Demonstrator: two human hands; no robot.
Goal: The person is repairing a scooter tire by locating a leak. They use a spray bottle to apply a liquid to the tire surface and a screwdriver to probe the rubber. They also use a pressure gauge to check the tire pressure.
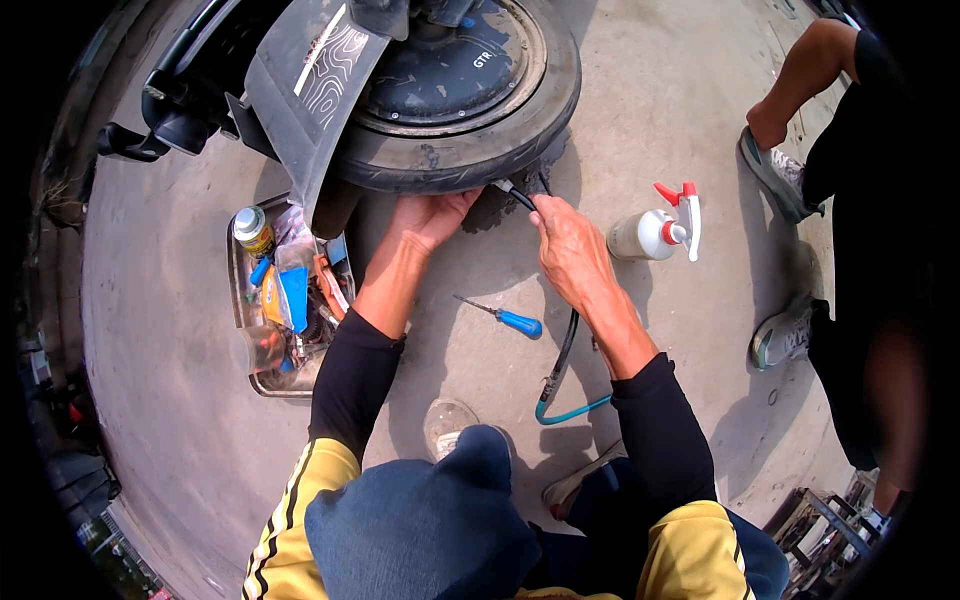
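1. Head view: left hand (428, 215) pressed flat against the tyre (455, 150) low on its tread, fingers spread and partly tucked under the rubber, gripping nothing.
2. Right hand (568, 245) closed round the black air hose (562, 350), thumb and fingers pinched near its metal tip, which meets the tyre just right of the left hand.
3. Hose runs down over the concrete floor (180, 300) between the forearms, turning teal near the knees.
4. Blue screwdriver (505, 318) lying loose on the floor between the arms, touching neither hand.
5. Spray bottle (655, 232) on its side just right of the right hand; tool tray (262, 385) left of the left forearm.
6. Another person's legs and shoes (778, 175) at the right.
7. Judged: hose soft and bendy, best held close behind the stiff tip; tyre heavy, firm, grippy, only to be steadied.
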